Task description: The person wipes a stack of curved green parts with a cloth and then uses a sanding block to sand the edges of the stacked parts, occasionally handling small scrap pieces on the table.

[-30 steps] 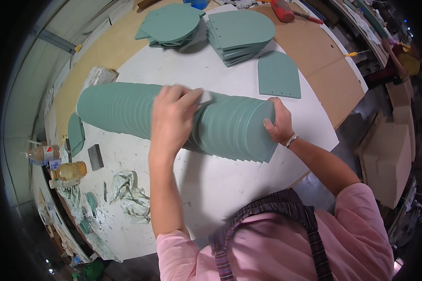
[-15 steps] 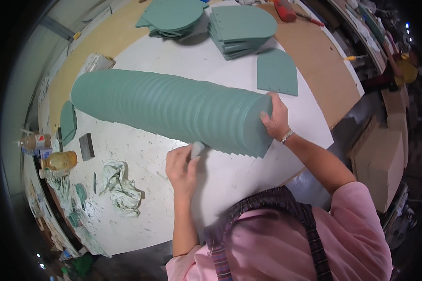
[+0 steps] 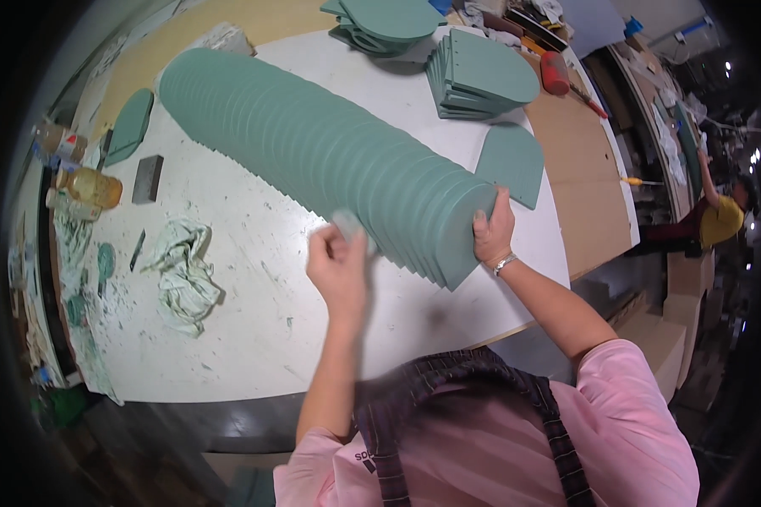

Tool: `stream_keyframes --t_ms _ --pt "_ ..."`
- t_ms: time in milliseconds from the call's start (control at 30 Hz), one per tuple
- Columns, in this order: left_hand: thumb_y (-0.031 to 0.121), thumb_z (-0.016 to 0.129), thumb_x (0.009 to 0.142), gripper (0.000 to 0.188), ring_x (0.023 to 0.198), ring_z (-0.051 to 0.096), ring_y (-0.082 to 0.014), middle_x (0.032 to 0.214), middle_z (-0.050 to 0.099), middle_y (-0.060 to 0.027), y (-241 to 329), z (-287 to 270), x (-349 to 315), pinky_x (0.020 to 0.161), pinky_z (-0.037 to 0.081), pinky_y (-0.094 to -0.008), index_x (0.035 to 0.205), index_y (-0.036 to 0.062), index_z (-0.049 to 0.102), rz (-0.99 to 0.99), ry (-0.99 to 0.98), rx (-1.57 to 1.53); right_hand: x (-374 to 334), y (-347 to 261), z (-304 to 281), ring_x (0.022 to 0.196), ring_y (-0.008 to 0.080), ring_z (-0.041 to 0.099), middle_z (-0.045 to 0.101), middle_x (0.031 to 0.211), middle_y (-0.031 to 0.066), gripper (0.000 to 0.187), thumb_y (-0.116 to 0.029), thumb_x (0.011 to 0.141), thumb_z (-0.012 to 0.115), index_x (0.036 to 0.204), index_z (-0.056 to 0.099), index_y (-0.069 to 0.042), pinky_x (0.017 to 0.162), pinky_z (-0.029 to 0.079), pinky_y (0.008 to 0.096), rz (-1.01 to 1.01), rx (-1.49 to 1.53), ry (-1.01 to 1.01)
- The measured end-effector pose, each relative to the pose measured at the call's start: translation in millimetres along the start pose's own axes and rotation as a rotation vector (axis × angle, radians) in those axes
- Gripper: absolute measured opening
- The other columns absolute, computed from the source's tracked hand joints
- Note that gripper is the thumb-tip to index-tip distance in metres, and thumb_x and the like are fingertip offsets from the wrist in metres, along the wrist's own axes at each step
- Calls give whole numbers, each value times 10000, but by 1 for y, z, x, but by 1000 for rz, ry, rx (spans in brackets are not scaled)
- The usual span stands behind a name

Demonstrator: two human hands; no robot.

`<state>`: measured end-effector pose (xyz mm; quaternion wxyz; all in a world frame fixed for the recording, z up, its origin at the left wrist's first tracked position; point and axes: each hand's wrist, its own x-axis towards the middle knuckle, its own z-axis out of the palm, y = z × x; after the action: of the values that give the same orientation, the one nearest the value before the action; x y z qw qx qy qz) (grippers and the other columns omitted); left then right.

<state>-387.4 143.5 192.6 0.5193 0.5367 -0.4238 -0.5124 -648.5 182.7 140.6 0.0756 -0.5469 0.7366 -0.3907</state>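
Observation:
A long, fanned row of thin green panels [image 3: 313,152] with rounded tops lies slantwise across the white table, its near end toward the right. My right hand [image 3: 495,228] grips the endmost panel, thumb on its face and fingers round its far edge. At the row's near lower edge, my left hand [image 3: 338,264] pinches a small pale piece [image 3: 347,223], possibly a pad or folded cloth. Motion blurs that piece, and I cannot tell whether it touches the panels.
Stacked green panels [image 3: 490,72] and a single panel [image 3: 512,160] lie beyond the row. A red-headed mallet [image 3: 555,74] sits at far right. Leftward are a dark block [image 3: 148,179], a stained cloth [image 3: 184,275] and bottles [image 3: 95,188]. One person [image 3: 719,221] stands farther right.
The view has turned, so the row slants more steeply. My left hand has lifted the pale piece from below the row up against its near edge in view. My right hand keeps its hold.

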Motion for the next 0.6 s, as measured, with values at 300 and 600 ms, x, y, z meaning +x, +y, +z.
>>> stream_keyframes --t_ms 300,600 --pt "120 706 890 228 744 555 -99 862 603 -54 -63 26 -57 690 489 -240 992 -6 546 -155 168 17 2 5 3 944 431 570 562 1030 243 663 -549 892 514 1219 445 24 822 454 478 -41 64 -50" --pt "111 741 853 254 712 599 -109 808 636 -62 -54 59 -69 668 513 -258 989 -15 567 -94 309 103 5 9 -10 951 351 578 569 1048 207 594 -476 906 603 1207 465 18 841 461 435 -83 226 -163"
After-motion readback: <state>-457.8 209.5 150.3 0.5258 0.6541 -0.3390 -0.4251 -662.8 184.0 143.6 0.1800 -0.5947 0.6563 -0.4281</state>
